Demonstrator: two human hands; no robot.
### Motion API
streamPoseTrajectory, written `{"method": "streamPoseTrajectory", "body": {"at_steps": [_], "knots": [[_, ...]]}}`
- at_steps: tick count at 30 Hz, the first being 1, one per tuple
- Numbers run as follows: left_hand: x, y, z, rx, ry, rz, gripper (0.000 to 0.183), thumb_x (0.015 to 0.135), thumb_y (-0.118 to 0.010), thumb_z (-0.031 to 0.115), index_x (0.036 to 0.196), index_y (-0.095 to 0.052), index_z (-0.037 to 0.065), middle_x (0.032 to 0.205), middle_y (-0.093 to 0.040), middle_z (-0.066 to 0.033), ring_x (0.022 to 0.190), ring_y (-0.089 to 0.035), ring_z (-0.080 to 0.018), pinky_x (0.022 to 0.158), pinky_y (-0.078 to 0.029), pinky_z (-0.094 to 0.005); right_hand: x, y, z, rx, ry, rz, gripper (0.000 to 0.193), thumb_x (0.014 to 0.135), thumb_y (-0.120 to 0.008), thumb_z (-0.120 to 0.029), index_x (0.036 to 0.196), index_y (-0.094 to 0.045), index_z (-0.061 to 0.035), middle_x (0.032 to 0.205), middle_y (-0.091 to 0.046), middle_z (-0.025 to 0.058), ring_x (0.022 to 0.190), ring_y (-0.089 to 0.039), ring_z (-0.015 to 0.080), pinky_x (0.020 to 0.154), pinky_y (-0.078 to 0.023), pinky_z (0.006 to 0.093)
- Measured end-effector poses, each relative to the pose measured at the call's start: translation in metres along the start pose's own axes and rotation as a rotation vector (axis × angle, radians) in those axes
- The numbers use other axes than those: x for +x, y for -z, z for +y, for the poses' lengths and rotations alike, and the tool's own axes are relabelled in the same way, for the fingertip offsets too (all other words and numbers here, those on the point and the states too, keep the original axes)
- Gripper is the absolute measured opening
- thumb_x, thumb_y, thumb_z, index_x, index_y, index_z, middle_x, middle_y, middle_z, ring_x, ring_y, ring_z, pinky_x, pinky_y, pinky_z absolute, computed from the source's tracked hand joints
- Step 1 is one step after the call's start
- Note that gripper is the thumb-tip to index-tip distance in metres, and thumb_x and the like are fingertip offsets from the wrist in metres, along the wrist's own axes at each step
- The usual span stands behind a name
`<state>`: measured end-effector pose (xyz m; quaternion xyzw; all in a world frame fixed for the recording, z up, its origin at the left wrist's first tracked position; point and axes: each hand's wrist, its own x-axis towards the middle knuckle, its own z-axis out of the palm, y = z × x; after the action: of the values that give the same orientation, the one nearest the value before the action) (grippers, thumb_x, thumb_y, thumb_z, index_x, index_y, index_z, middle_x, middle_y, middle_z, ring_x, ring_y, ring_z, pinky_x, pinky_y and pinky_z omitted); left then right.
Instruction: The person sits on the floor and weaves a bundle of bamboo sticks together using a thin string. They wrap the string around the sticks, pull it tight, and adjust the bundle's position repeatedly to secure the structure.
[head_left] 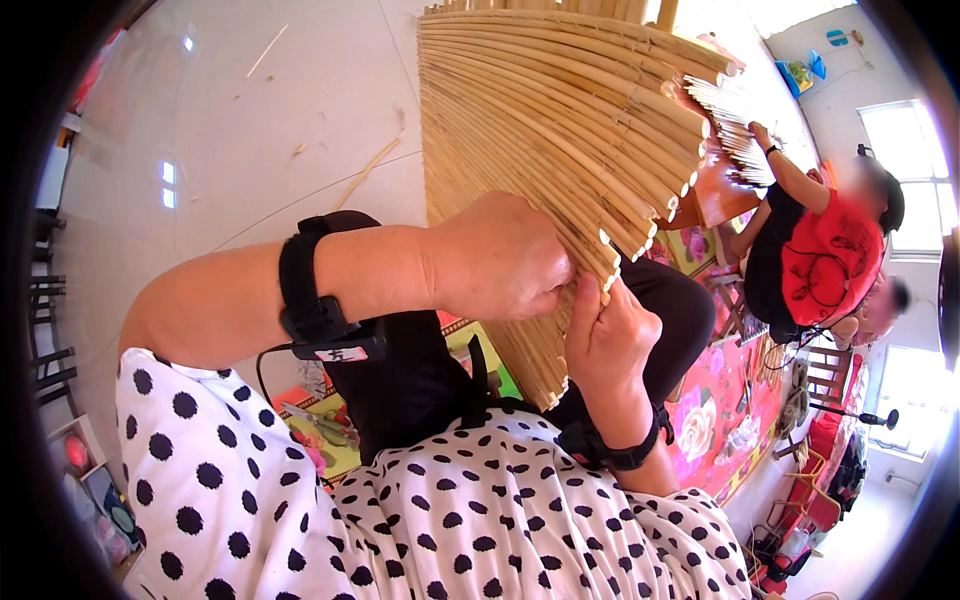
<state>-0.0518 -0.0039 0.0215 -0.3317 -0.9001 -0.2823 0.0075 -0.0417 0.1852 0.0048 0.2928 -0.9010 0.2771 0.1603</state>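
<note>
Fingers of my left hand (500, 258) are curled tight over the lower edge of a mat of pale reed stalks (540, 130), the knuckles pressed against the stalks. My right hand (606, 335) sits just below it, its thumb and fingertips pinched on the cut ends of the stalks at the mat's bottom corner, so both hands grasp the same mat and nearly touch each other. The mat fans upward and away from my lap, its stalks lying side by side and bending with the lens. Each wrist carries a black strap (305, 290), and a thin cable hangs from the left one. My sleeves and top are white with black dots (300, 500). Beyond the mat lies a pale tiled floor (250, 130) with a few loose stalks on it. To my right another person in a red and black top (825, 255) holds a second bundle of stalks (730, 125).
</note>
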Motion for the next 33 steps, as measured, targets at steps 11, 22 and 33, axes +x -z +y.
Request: {"method": "streamPoseTrajectory", "body": {"at_steps": [11,22,33], "knots": [[-0.127,0.033,0.028,0.041,0.164,-0.117,0.02,0.076,-0.069,0.016,0.065,-0.054,0.009,0.061,-0.052,-0.0043,0.055,-0.055,-0.0247,0.05,-0.045,-0.0361,0.002,0.005,0.025,0.009,-0.041,0.062,0.025,0.097,-0.053,-0.018,0.083,-0.062,0.0017,0.054,-0.046,0.0138,0.043,-0.047,0.0264,0.043,-0.037,0.0336],[-0.062,-0.002,0.053,-0.087,0.533,0.545,0.025,0.075,-0.072,0.005,0.097,-0.062,0.001,0.105,-0.061,-0.0105,0.07,-0.065,-0.0229,0.062,-0.052,-0.0323,0.002,-0.001,0.006,0.027,-0.012,0.006,0.025,0.093,-0.058,-0.017,0.075,-0.055,-0.0006,0.053,-0.049,0.0118,0.044,-0.052,0.0308,0.041,-0.038,0.0373],[-0.024,-0.065,0.039,-0.934,0.527,0.644,0.009,0.09,-0.062,0.007,0.088,-0.057,0.0,0.076,-0.058,-0.0039,0.06,-0.059,-0.0129,0.056,-0.048,-0.0271,0.001,-0.003,-0.004,-0.02,0.001,0.028,0.027,0.094,-0.057,-0.022,0.076,-0.057,-0.0011,0.055,-0.054,0.0136,0.047,-0.057,0.0329,0.042,-0.042,0.0386]]}}
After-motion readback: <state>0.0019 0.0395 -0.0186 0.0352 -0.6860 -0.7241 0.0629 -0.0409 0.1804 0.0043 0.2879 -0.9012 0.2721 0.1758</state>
